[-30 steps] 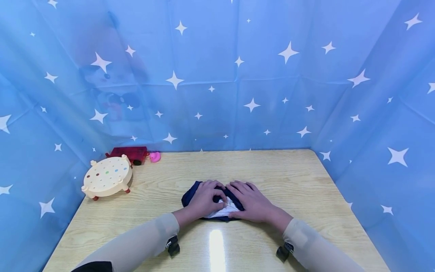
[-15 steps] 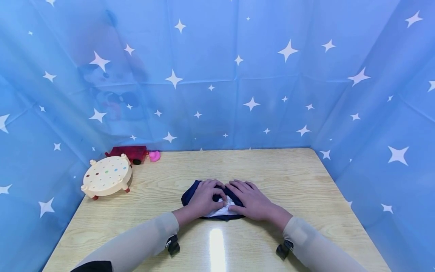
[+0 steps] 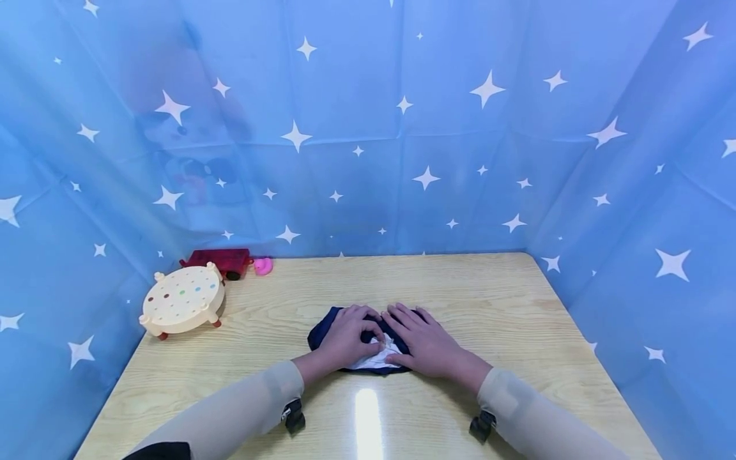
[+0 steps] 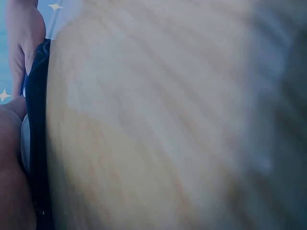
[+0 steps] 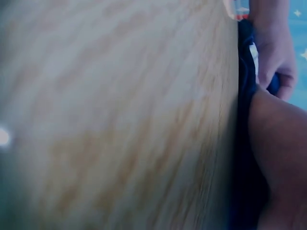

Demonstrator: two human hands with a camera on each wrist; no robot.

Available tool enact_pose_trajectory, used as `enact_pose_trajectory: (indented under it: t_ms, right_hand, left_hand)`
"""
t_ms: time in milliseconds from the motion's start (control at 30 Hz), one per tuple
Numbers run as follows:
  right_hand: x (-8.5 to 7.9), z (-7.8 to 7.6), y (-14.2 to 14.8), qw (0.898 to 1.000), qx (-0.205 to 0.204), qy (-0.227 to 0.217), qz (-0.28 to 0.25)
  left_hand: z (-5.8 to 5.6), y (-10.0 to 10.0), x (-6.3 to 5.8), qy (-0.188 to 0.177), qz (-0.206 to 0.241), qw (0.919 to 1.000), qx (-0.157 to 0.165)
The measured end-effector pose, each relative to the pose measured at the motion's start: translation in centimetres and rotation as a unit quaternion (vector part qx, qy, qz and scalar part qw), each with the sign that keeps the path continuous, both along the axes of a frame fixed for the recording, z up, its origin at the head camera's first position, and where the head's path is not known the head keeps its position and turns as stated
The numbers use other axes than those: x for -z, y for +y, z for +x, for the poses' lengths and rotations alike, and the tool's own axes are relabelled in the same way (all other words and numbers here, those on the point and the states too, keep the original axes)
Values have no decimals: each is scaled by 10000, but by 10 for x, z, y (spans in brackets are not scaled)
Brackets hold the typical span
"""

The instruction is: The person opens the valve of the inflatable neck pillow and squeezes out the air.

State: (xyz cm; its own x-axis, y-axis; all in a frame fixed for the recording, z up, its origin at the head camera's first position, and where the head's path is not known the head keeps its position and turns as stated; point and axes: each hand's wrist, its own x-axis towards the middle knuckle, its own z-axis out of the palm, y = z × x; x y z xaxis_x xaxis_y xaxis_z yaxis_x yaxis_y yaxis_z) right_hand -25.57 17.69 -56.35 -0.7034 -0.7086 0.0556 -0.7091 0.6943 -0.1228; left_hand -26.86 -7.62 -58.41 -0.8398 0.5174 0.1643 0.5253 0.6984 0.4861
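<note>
A navy cloth item [image 3: 319,331] with a white inner part [image 3: 370,363] lies low on the table; its exact kind does not show. My left hand [image 3: 347,338] lies over its left half, thumb and forefinger pinching at the white part. Over the right half rests my right hand [image 3: 428,345], fingers spread and fairly straight, the thumb at the edge of the white. In the left wrist view the navy fabric [image 4: 38,100] runs under the hand beside the tabletop. The right wrist view shows the same dark cloth [image 5: 243,143] beneath the right hand [image 5: 288,148].
At the table's [image 3: 471,287] back left stands a cream round toy stool [image 3: 183,297] with coloured dots and red-tipped legs. Behind it are a red toy cart [image 3: 221,260] and a pink duck [image 3: 262,266]. A blue star-patterned curtain [image 3: 368,128] hangs behind the table.
My right hand shifts slightly on the cloth, its thumb moving up and then back down along the white part. The left hand keeps its place.
</note>
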Motion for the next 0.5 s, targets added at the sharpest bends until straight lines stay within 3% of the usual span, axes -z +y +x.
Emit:
enact_pose_trajectory:
  t_ms: [267, 500]
  right_hand:
    - [5, -1, 2, 9999, 5, 111, -83]
    - [6, -2, 2, 9948, 116, -163, -1000]
  left_hand:
    - [-1, 0, -1, -12, 47, 10000, 41]
    - [0, -2, -2, -23, 88, 9999, 73]
